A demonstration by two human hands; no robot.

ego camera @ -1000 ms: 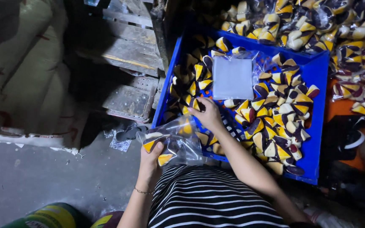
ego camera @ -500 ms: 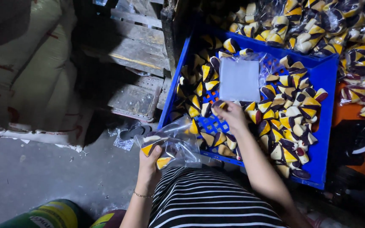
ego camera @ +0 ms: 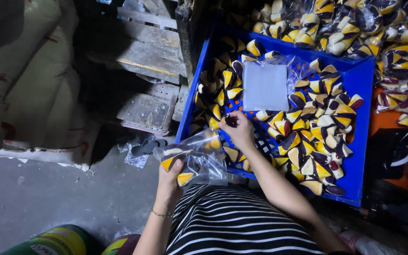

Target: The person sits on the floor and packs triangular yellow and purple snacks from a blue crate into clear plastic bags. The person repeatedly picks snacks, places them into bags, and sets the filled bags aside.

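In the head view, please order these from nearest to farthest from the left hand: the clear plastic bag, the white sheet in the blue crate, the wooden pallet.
From the left hand:
1. Clear plastic bag, held in it.
2. Wooden pallet, above it, left of the blue crate.
3. White sheet, upper right, inside the crate.

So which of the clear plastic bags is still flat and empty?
The flat clear bag lying on top of the pieces in the blue crate. The bag in the left hand already holds a few pieces, and those beyond the crate are stuffed full.
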